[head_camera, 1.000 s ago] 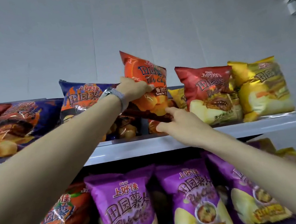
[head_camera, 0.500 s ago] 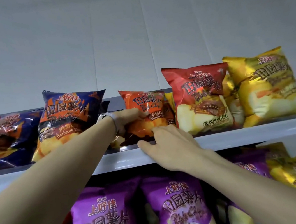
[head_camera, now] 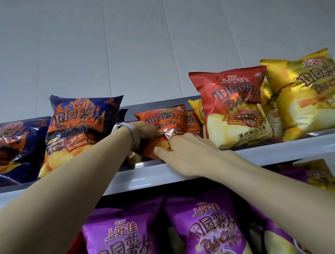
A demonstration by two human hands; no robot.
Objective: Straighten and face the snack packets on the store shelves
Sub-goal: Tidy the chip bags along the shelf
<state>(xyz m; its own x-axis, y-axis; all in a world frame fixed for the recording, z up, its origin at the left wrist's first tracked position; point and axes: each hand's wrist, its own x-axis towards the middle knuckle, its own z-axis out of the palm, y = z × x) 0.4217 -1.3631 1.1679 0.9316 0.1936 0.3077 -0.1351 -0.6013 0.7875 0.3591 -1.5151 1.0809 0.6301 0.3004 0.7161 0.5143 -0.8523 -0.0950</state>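
Note:
An orange tomato chip packet (head_camera: 162,120) leans back on the top shelf (head_camera: 293,148), between a dark blue barbecue packet (head_camera: 81,125) and a red packet (head_camera: 236,105). My left hand (head_camera: 144,131), with a watch on its wrist, grips the orange packet's left side. My right hand (head_camera: 184,154) lies over the shelf's front lip with its fingers on the packet's lower front. A second orange packet (head_camera: 193,123) stands just behind the first.
A yellow packet (head_camera: 313,94) stands at the right end of the top shelf, and more dark blue packets (head_camera: 1,153) lie at the left. Purple packets (head_camera: 126,243) fill the shelf below. A plain grey wall rises behind.
The orange packet came down from its raised, tilted position and now sits low on the shelf. Both hands followed it down, and the camera view shifted so the shelf appears lower.

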